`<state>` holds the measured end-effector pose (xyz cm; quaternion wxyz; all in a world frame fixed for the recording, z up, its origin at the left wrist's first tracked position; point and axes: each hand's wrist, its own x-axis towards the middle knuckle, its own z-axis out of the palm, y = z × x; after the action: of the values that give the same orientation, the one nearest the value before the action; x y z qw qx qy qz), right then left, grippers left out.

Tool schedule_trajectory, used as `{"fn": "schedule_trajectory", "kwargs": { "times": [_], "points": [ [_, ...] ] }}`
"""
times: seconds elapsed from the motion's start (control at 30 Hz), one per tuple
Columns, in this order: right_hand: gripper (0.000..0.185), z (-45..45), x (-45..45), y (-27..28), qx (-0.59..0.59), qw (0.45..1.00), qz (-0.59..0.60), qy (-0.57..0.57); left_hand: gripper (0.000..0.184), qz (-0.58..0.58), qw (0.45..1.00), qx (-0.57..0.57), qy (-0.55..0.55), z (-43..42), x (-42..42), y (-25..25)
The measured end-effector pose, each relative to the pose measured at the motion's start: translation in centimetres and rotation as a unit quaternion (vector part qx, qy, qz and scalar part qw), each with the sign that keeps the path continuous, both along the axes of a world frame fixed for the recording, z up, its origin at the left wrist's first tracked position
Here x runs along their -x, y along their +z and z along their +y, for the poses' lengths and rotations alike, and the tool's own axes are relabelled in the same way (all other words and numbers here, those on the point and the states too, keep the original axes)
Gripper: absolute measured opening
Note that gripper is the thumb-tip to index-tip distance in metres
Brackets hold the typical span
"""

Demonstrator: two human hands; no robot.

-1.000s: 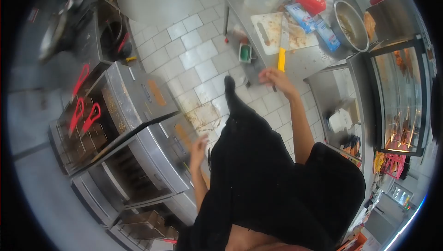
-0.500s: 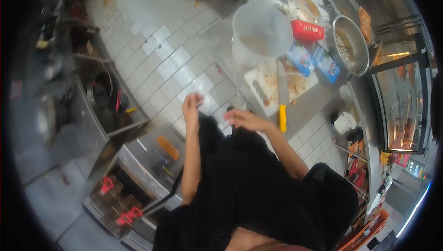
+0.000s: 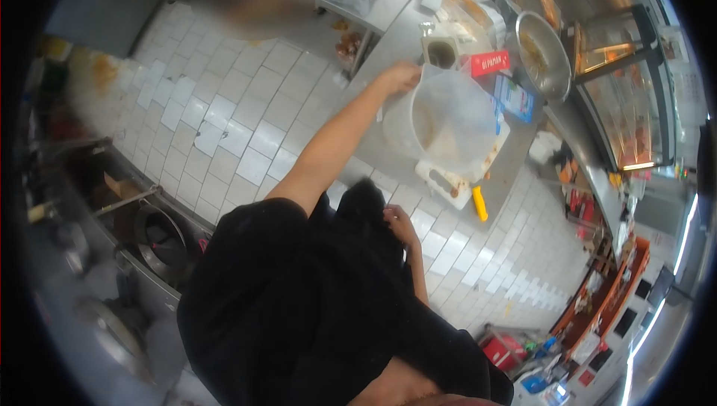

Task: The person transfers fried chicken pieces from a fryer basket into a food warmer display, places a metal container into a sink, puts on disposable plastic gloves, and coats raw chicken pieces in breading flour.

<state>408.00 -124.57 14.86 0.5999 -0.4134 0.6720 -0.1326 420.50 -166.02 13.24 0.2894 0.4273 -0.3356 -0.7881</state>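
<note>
Here our left arm (image 3: 325, 150) is stretched forward, left hand (image 3: 403, 76) at the rim of the translucent plastic container (image 3: 457, 116), though we cannot tell whether it grips, while our right hand (image 3: 401, 224) sits curled by our black clothing (image 3: 314, 294), its hold unclear. Tiled floor (image 3: 250, 115) opens beside the steel table (image 3: 515, 153), where a yellow knife handle (image 3: 479, 203) juts past the white cutting board (image 3: 458, 197). On that table the container looks cloudy, brownish inside.

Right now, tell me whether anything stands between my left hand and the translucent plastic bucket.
Nothing visible does. Your left hand is at the rim of the translucent plastic bucket, apparently touching it. The red rectangular box and stained white cutting board lie outside that approach.
</note>
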Motion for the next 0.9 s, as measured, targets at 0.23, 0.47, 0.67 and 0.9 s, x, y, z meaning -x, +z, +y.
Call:
{"fn": "schedule_trajectory", "kwargs": {
  "times": [0.23, 0.47, 0.67, 0.9],
  "points": [
    [0.037, 3.4, -2.5, 0.7, -0.068, 0.985, 0.012, -0.158, 0.027, 0.157, 0.987, -0.022, -0.021, 0.6, 2.7, -2.8],
    [0.035, 4.3, 0.7, 2.8, 0.033, 0.968, 0.029, -0.246, 0.018, 0.05, 0.995, -0.013, 0.089, 2.2, -2.4, 3.0],
    [0.036, 3.4, 4.1, 6.4, 0.131, 0.972, 0.115, -0.158, 0.014, 0.108, 0.982, 0.017, 0.154, 3.4, -9.4, 4.3],
    [0.062, -9.5, 5.1, 22.4, 0.318, 0.924, 0.102, -0.184, 0.014, 0.043, 0.965, 0.078, 0.246, 13.0, -21.8, 11.2]
  ]
}}
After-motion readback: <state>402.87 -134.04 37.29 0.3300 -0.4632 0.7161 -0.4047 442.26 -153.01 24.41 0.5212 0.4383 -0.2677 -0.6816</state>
